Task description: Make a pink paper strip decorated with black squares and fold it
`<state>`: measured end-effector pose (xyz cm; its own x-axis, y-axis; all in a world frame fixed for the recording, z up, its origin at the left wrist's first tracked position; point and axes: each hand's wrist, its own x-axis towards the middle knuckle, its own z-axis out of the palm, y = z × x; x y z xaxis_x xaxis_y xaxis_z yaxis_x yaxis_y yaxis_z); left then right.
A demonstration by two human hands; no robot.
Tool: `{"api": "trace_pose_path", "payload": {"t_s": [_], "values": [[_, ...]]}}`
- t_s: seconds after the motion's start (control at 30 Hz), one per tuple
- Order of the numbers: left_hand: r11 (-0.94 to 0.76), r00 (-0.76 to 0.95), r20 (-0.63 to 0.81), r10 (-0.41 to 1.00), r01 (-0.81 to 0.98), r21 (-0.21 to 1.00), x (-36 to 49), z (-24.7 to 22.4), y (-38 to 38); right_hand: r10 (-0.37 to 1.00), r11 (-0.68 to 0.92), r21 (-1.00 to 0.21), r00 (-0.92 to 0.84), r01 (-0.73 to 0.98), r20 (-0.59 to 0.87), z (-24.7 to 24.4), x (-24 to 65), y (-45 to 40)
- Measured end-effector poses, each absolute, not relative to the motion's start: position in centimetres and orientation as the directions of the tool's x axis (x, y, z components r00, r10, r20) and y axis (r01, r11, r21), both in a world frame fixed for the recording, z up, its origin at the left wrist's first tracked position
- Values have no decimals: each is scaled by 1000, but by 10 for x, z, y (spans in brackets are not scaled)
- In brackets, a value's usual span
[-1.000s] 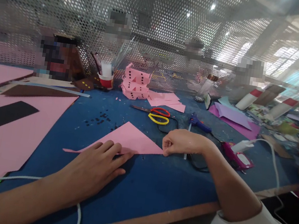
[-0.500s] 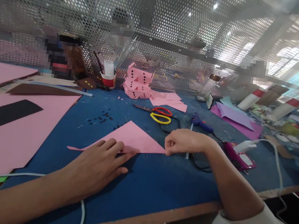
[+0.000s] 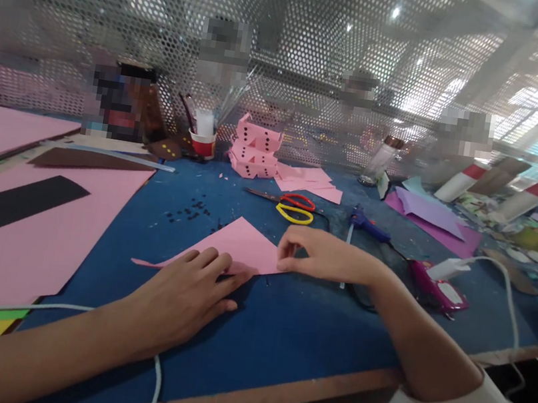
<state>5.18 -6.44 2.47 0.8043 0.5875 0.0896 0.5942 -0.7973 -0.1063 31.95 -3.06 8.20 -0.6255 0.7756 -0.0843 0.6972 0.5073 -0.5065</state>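
Note:
A folded sheet of pink paper [image 3: 237,240], roughly triangular, lies on the blue tabletop in front of me. My left hand [image 3: 200,285] rests on its near edge with the fingers stretched out, pressing it down. At the paper's right end, my right hand [image 3: 309,251] pinches the edge between thumb and fingers. The corner under those fingers is hidden. A thin tail of the paper sticks out to the left, beyond my left hand. Just behind the paper lie scissors [image 3: 295,209] with red and yellow handles and small black paper bits [image 3: 190,209].
A blue glue gun [image 3: 369,224] and a magenta power strip [image 3: 441,288] with a white cable lie to the right. Behind stand a pink dotted paper piece [image 3: 255,149] and a cup of tools [image 3: 202,144]. Large pink sheets [image 3: 57,230] with a black strip [image 3: 19,201] cover the left.
My right hand has moved left along the paper from its tip and its fingers now pinch the right end. My left hand stays pressed in place. The view has shifted slightly.

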Motion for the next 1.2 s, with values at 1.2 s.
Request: {"api": "trace_pose_path", "payload": {"t_s": [1.2], "values": [[-788,794,91,601,607,-99,52,26,-65,817,448,-395,-547,802,-182,55,306,-28]]}}
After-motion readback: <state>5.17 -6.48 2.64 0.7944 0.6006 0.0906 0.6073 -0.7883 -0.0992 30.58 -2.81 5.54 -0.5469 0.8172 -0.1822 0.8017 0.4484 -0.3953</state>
